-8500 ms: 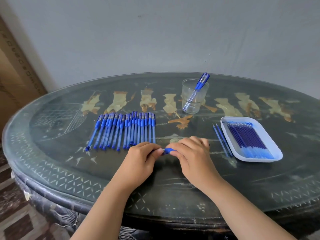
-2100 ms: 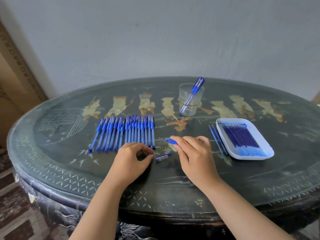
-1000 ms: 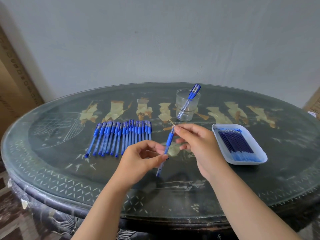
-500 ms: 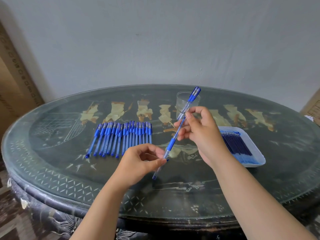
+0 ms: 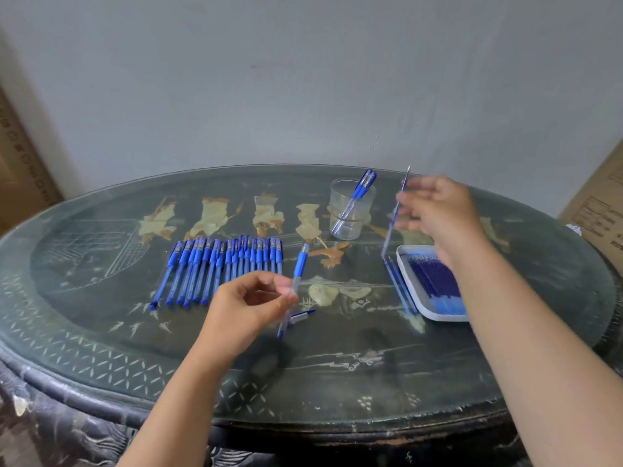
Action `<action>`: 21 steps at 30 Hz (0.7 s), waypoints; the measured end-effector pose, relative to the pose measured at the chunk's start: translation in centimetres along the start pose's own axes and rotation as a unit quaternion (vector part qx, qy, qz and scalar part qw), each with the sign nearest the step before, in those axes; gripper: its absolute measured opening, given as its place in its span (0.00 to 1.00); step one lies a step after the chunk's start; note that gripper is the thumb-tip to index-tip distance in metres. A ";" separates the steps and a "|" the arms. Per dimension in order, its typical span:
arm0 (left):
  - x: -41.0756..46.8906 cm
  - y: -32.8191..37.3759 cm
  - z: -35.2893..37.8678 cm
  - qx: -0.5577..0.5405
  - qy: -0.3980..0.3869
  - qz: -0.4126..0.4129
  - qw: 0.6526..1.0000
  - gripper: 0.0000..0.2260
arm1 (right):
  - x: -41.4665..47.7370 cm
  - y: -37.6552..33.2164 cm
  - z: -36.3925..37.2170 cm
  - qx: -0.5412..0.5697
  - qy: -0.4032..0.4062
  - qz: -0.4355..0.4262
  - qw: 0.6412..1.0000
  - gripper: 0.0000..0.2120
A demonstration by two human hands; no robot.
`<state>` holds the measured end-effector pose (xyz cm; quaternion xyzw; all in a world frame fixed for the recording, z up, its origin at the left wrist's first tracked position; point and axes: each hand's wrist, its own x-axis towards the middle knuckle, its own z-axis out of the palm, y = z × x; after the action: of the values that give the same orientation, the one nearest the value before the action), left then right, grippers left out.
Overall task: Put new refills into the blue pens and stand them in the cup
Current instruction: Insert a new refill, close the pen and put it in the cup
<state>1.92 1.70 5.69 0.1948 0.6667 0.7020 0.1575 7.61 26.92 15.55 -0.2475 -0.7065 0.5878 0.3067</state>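
Two things are held above the table (image 5: pixel 101 298). The left hand (image 5: pixel 249 305) pinches an open barrel (image 5: pixel 298 271), tilted upright. The right hand (image 5: pixel 438 214), blurred, pinches a thin refill (image 5: pixel 392 224) near the tray (image 5: pixel 438 316). It is probably the spent one, so lay it with the two loose refills (image 5: pixel 397 284) beside the tray, keeping the barrel steady, open end up. One pen (image 5: pixel 362 185) leans in the cup (image 5: pixel 362 224). Roughly eighteen pens lie in a row (image 5: pixel 222 264). The one tray's bundle (image 5: pixel 435 281) is too packed to count.

One view only: we look from a head-worn wide-angle camera, forward and down over the oval table (image 5: pixel 84 298) toward the grey wall (image 5: pixel 303 79). Close range: left hand (image 5: pixel 249 306) and right hand (image 5: pixel 438 214) sit near the lens, mid-frame.
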 end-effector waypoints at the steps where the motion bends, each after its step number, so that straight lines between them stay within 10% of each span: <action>1: 0.0 0.0 -0.1 -0.005 0.009 0.000 1.000 0.07 | 0.5 1.0 -0.3 -0.070 -0.004 0.020 0.997 0.09; 21: 0.6 -0.6 0.1 -0.004 0.006 -0.013 1.000 0.08 | 4.5 9.3 2.0 -0.417 -0.069 0.150 0.894 0.03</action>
<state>1.43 2.07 5.17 0.1816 0.6669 0.7040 0.1632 2.95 30.46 6.82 -0.4150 -0.8604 0.2939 0.0341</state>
